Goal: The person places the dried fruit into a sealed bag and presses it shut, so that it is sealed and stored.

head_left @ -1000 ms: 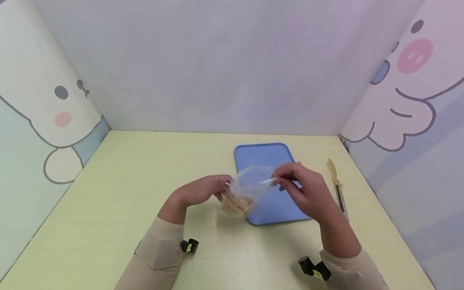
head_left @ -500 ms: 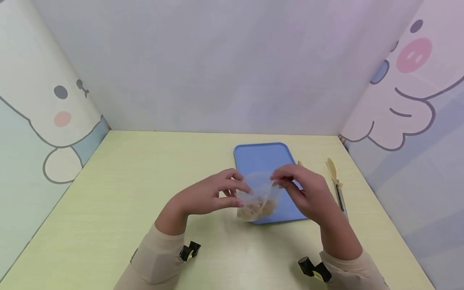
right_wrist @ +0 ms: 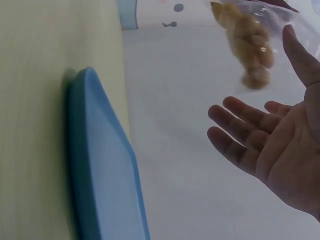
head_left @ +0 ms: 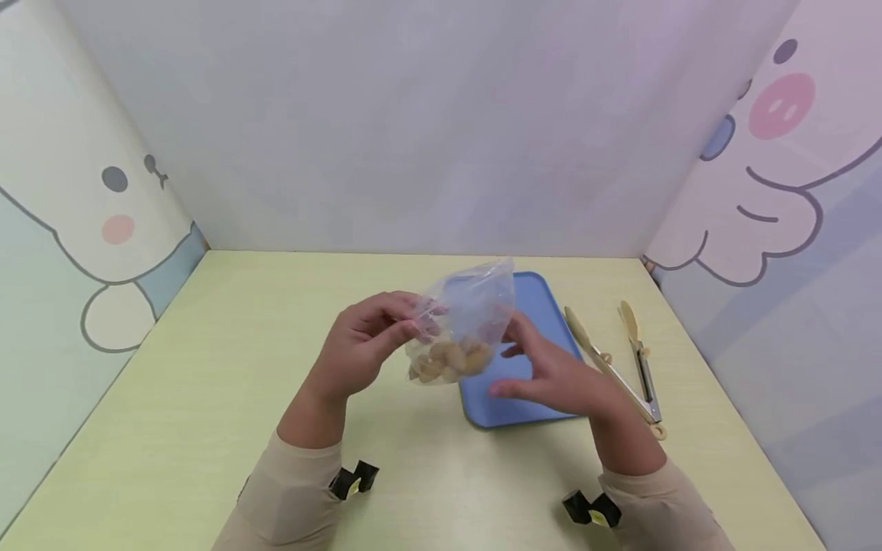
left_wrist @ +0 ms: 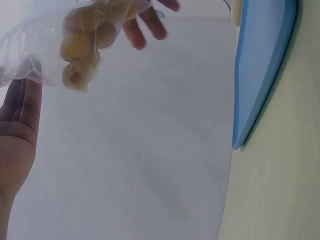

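A clear plastic bag (head_left: 475, 295) hangs in the air above the table. Several small tan-brown rounded pieces (head_left: 451, 358) lie in its bottom; their exact kind is unclear. At the bag's left side, my left hand (head_left: 365, 344) pinches the plastic between thumb and fingers. My right hand (head_left: 554, 375) is at the bag's right side with fingers spread and thumb apart, gripping nothing. Its fingertips come close to the bag, partly behind it in the head view. In the right wrist view the right palm (right_wrist: 290, 155) shows bare beside the bag (right_wrist: 280, 20).
A blue tray (head_left: 503, 402) lies on the pale yellow table (head_left: 207, 383), below and behind the bag. To its right lie one pair of tongs (head_left: 623, 383) and another slimmer-looking pair (head_left: 644, 367). Light walls with cartoon animals enclose the table.
The bag has been raised and turned upright. My left hand now pinches its left side; my right hand has let go of the rim and spread its fingers. Both tongs show more fully.
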Tool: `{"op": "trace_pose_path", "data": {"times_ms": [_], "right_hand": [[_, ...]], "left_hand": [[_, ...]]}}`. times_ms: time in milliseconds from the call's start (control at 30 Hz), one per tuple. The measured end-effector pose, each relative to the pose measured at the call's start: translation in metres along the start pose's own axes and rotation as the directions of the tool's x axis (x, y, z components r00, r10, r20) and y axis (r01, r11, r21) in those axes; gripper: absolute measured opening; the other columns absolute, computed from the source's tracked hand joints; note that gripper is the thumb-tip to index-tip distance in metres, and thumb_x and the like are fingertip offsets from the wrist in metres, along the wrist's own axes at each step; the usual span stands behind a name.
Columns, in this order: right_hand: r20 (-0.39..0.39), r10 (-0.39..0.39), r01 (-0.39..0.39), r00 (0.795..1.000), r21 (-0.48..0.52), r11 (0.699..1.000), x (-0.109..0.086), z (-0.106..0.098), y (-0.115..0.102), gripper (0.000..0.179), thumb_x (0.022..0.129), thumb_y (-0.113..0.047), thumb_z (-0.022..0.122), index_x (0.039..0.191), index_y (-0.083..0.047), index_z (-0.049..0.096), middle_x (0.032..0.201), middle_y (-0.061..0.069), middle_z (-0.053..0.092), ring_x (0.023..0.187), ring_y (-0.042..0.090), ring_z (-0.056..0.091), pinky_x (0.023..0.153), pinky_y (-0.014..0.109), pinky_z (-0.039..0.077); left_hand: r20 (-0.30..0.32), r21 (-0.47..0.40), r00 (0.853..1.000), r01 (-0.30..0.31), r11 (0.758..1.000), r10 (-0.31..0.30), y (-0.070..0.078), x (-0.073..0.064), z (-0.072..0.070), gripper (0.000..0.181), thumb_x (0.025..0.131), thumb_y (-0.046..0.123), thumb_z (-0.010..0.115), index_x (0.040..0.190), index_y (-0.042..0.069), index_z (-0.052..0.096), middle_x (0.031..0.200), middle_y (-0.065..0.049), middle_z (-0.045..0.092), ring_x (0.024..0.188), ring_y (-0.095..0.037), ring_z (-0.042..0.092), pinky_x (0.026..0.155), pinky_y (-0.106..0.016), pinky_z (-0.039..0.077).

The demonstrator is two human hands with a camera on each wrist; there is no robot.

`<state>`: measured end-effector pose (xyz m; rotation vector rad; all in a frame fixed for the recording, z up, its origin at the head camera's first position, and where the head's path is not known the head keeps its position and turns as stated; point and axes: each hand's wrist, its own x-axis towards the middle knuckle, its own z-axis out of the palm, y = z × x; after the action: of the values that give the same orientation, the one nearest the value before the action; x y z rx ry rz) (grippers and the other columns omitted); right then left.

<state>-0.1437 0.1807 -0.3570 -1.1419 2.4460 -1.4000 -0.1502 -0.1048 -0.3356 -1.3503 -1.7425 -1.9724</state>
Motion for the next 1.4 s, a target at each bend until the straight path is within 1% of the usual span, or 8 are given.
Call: {"op": "trace_pose_path", "data": {"times_ms": [133,300,567,767,1000,1133,1300,1400], "right_hand": [[0.129,0.040,-0.037,0.991,-0.020,0.999,0.001,0.008,-0.001,0.063,0.091,-0.024,0.071,0.143,-0.023,0.036,0.111,-0.006,0.065,0.098,0.011,0.065,0.084,0.035,0.053],[0.191,0.135,-0.128,0.972,-0.045,0.991,-0.003,0.001,-0.003,0.013,0.098,-0.019,0.062,0.107,-0.017,0.053,0.077,0.001,0.069,0.066,0.011,0.066,0.066,0.032,0.055],[0.235,0.260,-0.210,0.937,-0.218,0.953,-0.010,-0.014,-0.001,0.012,0.097,-0.031,0.062,0.097,-0.023,0.052,0.088,-0.009,0.070,0.081,0.007,0.068,0.076,0.031,0.054],[0.040,0.043,-0.035,0.998,-0.173,0.984,-0.011,-0.012,-0.013,0.026,0.095,-0.024,0.066,0.119,-0.024,0.056,0.108,-0.010,0.065,0.100,0.009,0.064,0.081,0.028,0.052],[-0.050,-0.188,0.170,0.981,-0.256,0.952,-0.009,-0.013,-0.031,0.015,0.094,-0.006,0.065,0.100,-0.019,0.063,0.087,-0.009,0.064,0.078,0.001,0.058,0.065,0.019,0.048],[0.057,-0.094,0.105,0.994,-0.263,0.959,-0.014,-0.019,-0.034,0.008,0.097,-0.016,0.063,0.097,-0.023,0.061,0.083,-0.014,0.060,0.073,0.000,0.056,0.064,0.022,0.048],[0.156,-0.045,0.084,0.987,-0.254,0.964,-0.018,-0.025,-0.034,0.009,0.099,-0.019,0.060,0.093,-0.025,0.059,0.075,-0.014,0.056,0.066,0.000,0.053,0.058,0.021,0.046],[0.155,0.026,0.018,0.988,-0.271,0.963,-0.019,-0.026,-0.033,0.007,0.100,-0.023,0.058,0.094,-0.027,0.057,0.076,-0.011,0.058,0.066,0.002,0.055,0.059,0.022,0.047]], "left_hand": [[-0.022,-0.075,1.000,-0.012,0.997,0.010,0.005,0.002,-0.004,0.019,0.098,0.010,0.059,0.098,-0.008,0.055,0.114,-0.005,0.070,0.095,-0.018,0.071,0.078,-0.034,0.057],[-0.123,0.178,0.992,0.062,0.982,-0.040,0.012,-0.001,-0.016,0.010,0.095,0.002,0.062,0.101,-0.006,0.065,0.103,-0.005,0.074,0.083,-0.014,0.073,0.071,-0.031,0.058],[-0.107,0.218,0.992,0.096,0.971,-0.074,0.016,-0.002,-0.018,0.012,0.089,-0.009,0.064,0.098,-0.003,0.066,0.096,-0.020,0.073,0.086,-0.019,0.073,0.074,-0.035,0.057],[0.024,0.286,0.996,0.076,0.955,-0.086,0.016,-0.002,-0.012,0.017,0.087,-0.010,0.067,0.098,0.004,0.068,0.094,-0.011,0.074,0.078,-0.019,0.071,0.071,-0.031,0.057],[0.148,0.266,0.981,0.084,0.960,-0.127,0.020,-0.002,-0.012,0.016,0.089,-0.007,0.065,0.100,0.004,0.065,0.090,-0.009,0.073,0.076,-0.018,0.071,0.066,-0.031,0.057],[0.268,0.179,0.913,0.268,0.947,-0.309,0.022,-0.004,-0.014,0.025,0.093,-0.001,0.063,0.116,0.005,0.056,0.096,-0.010,0.074,0.083,-0.023,0.073,0.072,-0.035,0.058],[0.375,0.330,0.733,0.466,0.821,-0.568,0.022,-0.005,-0.017,0.038,0.096,0.018,0.065,0.130,0.019,0.049,0.105,0.005,0.075,0.095,-0.012,0.072,0.084,-0.031,0.054],[0.336,0.460,0.701,0.461,0.759,-0.629,0.018,-0.005,-0.018,0.023,0.096,0.027,0.065,0.118,0.021,0.059,0.103,0.012,0.074,0.095,-0.004,0.069,0.083,-0.028,0.052]]}}
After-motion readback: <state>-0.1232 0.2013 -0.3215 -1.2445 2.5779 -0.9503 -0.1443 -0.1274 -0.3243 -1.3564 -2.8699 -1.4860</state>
